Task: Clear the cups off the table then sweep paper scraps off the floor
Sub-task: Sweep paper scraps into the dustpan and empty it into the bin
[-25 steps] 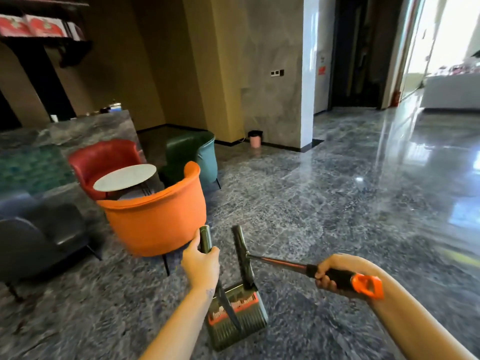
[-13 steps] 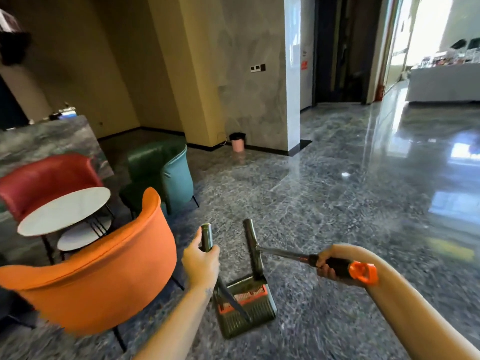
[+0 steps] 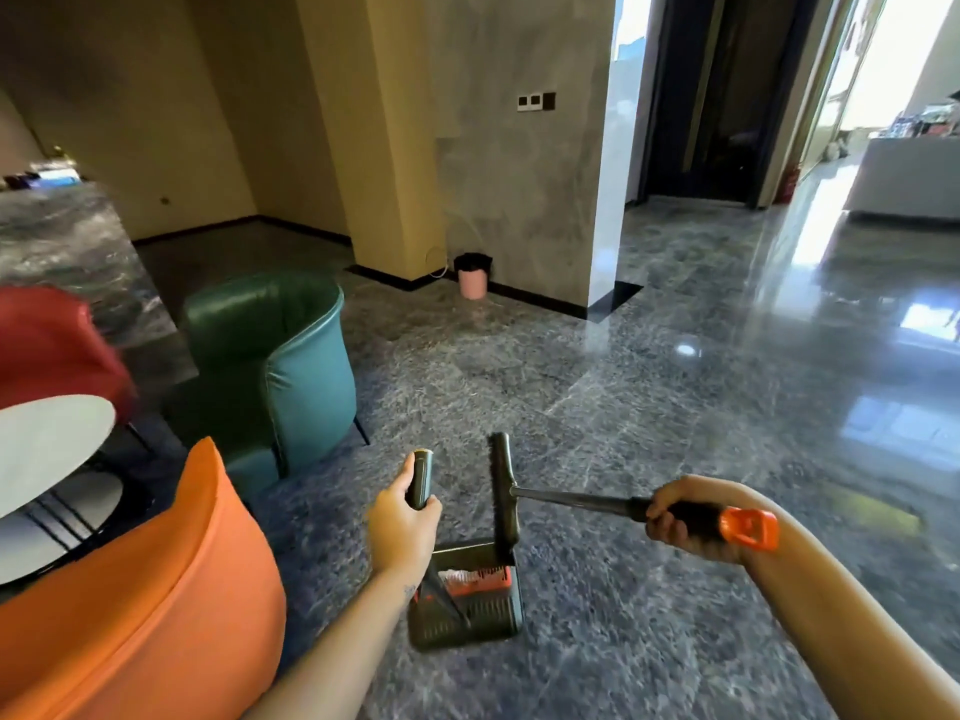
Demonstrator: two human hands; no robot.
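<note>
My left hand [image 3: 402, 527] grips the upright handle of a dark green dustpan [image 3: 467, 610], which hangs low over the marble floor in front of me. My right hand [image 3: 675, 517] grips the black and orange grip of a broom [image 3: 566, 498]; its shaft runs left to the dark head, which stands on end at the dustpan's mouth. A small round white table [image 3: 47, 439] shows at the left edge with nothing on the part in view. A pink waste bin [image 3: 472, 278] with a black liner stands against the grey pillar ahead. No paper scraps are visible.
An orange chair [image 3: 145, 605] is close at my lower left, a teal-green chair [image 3: 280, 366] beyond it and a red chair [image 3: 47, 345] at the left edge. Glossy marble floor [image 3: 675, 407] stretches ahead and right toward a dark doorway [image 3: 711, 96].
The view has swung right and moved forward: the chairs and table slid left and nearer, and the pink bin is closer. Both hands keep the same hold on dustpan and broom.
</note>
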